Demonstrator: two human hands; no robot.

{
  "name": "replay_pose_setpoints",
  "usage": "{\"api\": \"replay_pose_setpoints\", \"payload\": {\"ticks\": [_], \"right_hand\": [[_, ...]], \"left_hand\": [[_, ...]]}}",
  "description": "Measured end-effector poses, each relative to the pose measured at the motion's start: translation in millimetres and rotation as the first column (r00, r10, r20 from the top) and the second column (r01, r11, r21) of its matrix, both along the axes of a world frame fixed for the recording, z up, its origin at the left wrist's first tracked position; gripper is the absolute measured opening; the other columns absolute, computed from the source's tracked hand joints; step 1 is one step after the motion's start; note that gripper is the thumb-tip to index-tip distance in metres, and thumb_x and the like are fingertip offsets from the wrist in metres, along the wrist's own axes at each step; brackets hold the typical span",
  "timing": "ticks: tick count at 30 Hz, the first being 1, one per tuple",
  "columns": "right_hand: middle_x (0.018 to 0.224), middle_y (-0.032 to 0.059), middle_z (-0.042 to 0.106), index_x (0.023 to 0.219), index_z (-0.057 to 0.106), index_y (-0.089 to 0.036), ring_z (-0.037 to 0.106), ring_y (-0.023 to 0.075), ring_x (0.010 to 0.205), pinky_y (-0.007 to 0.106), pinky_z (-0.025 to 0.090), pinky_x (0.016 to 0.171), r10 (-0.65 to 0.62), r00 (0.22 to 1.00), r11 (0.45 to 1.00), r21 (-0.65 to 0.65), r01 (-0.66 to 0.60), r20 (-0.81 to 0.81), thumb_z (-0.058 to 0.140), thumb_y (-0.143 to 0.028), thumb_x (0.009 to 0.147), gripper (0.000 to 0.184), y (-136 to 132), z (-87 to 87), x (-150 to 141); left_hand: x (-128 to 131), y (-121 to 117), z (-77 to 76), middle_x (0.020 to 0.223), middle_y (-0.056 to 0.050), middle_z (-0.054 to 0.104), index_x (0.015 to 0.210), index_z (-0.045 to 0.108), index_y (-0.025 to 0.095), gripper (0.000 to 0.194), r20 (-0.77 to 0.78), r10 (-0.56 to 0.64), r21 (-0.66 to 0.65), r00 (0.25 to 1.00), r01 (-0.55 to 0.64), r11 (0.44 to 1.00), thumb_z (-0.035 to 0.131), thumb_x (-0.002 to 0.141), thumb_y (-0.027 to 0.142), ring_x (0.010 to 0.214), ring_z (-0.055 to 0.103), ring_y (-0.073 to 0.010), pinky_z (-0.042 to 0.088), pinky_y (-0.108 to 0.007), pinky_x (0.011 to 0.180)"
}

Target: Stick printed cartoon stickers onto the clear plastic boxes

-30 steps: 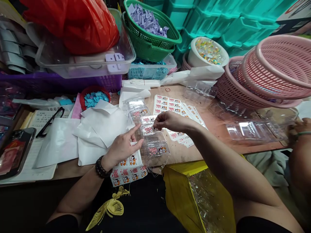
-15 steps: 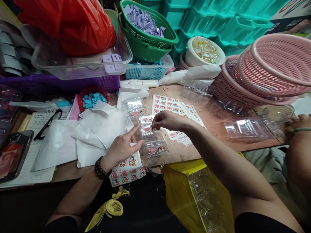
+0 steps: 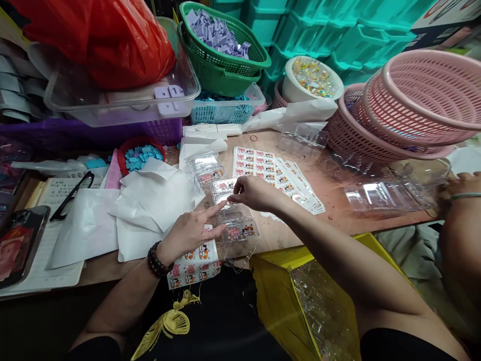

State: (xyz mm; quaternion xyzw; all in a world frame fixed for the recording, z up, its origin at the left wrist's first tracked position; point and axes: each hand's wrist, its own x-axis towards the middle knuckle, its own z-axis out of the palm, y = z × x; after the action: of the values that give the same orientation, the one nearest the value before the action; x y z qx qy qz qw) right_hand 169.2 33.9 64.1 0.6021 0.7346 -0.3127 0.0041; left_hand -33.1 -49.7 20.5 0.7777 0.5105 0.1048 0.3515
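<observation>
My left hand (image 3: 191, 229) has its thumb and index finger stretched out, with the fingertips at the edge of a clear plastic box (image 3: 240, 231). A sheet of cartoon cat stickers (image 3: 193, 269) lies partly beneath that hand. Pinched fingers of my right hand (image 3: 256, 193) are at a small printed sticker (image 3: 224, 185) over the row of clear boxes; the fingers partly cover it. Behind them stands another clear box with a sticker (image 3: 211, 176). To the right of the hand, more sticker sheets (image 3: 259, 163) are fanned out on the table (image 3: 332, 218).
White backing papers (image 3: 154, 200) lie at left, near glasses (image 3: 71, 198) and a phone (image 3: 23, 245). Clear plastic boxes (image 3: 383, 196) and pink baskets (image 3: 424, 100) stand at right, beside another person's arm (image 3: 464, 220). A yellow bag (image 3: 278, 291) hangs at the front edge.
My right hand has shifted slightly down and left over the boxes. The left hand's index finger has moved right, closer to the right fingertips. The view has drifted slightly.
</observation>
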Motion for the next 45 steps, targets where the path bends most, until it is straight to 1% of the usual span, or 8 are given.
{"api": "replay_pose_setpoints", "payload": {"ticks": [4,8,13,18,22,27,32,45], "right_hand": [[0.072,0.0054,0.064,0.100,0.060,-0.018,0.058,0.0199,0.068,0.032,0.041,0.061,-0.200,0.979,0.961,0.198,0.191,0.028,0.075,-0.039,0.078,0.034,-11,-3.3,31],[0.071,0.0051,0.064,0.082,0.057,-0.019,0.055,0.0147,0.053,0.029,0.043,0.047,-0.417,0.896,0.906,-0.141,0.398,-0.153,0.058,-0.065,0.085,0.046,-54,-10.7,77],[0.080,0.0032,0.067,0.084,0.061,-0.017,0.060,0.0117,0.053,0.023,0.047,0.038,-0.687,0.564,0.697,-0.634,0.335,-0.458,0.074,-0.070,0.067,0.057,-142,-44.5,65],[0.079,0.0056,0.073,0.076,0.068,-0.015,0.065,0.0112,0.057,0.019,0.051,0.043,-0.792,0.176,0.609,-0.737,0.294,-0.585,0.084,-0.057,0.064,0.047,-177,-66.7,12],[0.080,0.0068,0.076,0.075,0.065,-0.016,0.072,0.0156,0.063,0.023,0.057,0.052,-0.794,-0.011,0.564,-0.745,0.357,-0.607,0.085,-0.051,0.065,0.042,-184,-65.3,-3],[0.080,0.0056,0.076,0.070,0.058,-0.018,0.072,0.0165,0.063,0.025,0.056,0.052,-0.756,-0.019,0.594,-0.699,0.399,-0.654,0.083,-0.054,0.066,0.044,-184,-67.2,-7],[0.074,0.0026,0.075,0.069,0.059,-0.019,0.069,0.0148,0.067,0.024,0.054,0.057,-0.677,0.038,0.683,-0.608,0.404,-0.735,0.080,-0.050,0.069,0.037,-165,-71.8,-3],[0.051,-0.0027,0.064,0.060,0.053,-0.019,0.042,0.0065,0.031,0.020,0.031,0.035,-0.682,0.027,0.715,-0.659,0.232,-0.731,0.082,-0.047,0.061,0.040,-150,-71.4,28]], "left_hand": [[-3,0,0.1,0.097,-0.001,0.067,0.151,0.041,0.039,0.059,0.016,0.002,-0.018,1.000,-0.002,1.000,0.051,0.095,0.053,0.084,0.065,-0.0197,0.052,-0.032,0.080],[-5,-2,-4.3,0.090,0.000,0.065,0.154,0.035,0.038,0.067,0.064,0.015,-0.085,0.998,-0.010,0.996,0.054,0.092,0.055,0.083,0.067,-0.0192,0.052,-0.033,0.080],[-3,-7,-10.0,0.085,0.002,0.066,0.155,0.033,0.032,0.070,0.145,0.035,-0.093,0.989,-0.022,0.995,0.057,0.092,0.050,0.082,0.067,-0.0173,0.052,-0.031,0.085],[1,-10,-9.0,0.085,0.003,0.069,0.156,0.030,0.028,0.074,0.155,0.046,-0.092,0.987,-0.032,0.995,0.057,0.092,0.052,0.078,0.067,-0.0164,0.052,-0.031,0.085],[4,-12,-10.1,0.087,0.003,0.070,0.156,0.031,0.030,0.075,0.159,0.053,-0.075,0.986,-0.041,0.996,0.060,0.090,0.051,0.079,0.068,-0.0160,0.051,-0.031,0.085],[7,-15,-11.9,0.083,0.002,0.066,0.154,0.035,0.028,0.072,0.095,0.063,0.032,0.993,-0.067,0.997,0.062,0.090,0.047,0.077,0.065,-0.0158,0.052,-0.029,0.080],[9,-14,-9.8,0.085,-0.001,0.065,0.146,0.051,0.029,0.055,0.022,-0.157,0.202,0.987,0.150,0.968,0.062,0.093,0.043,0.084,0.064,-0.0185,0.051,-0.029,0.080],[32,-12,-10.0,0.119,-0.005,0.073,0.137,0.061,0.030,0.043,0.155,-0.038,0.046,0.987,0.031,0.998,0.058,0.095,0.040,0.109,0.066,-0.0222,0.050,-0.038,0.102]]}}
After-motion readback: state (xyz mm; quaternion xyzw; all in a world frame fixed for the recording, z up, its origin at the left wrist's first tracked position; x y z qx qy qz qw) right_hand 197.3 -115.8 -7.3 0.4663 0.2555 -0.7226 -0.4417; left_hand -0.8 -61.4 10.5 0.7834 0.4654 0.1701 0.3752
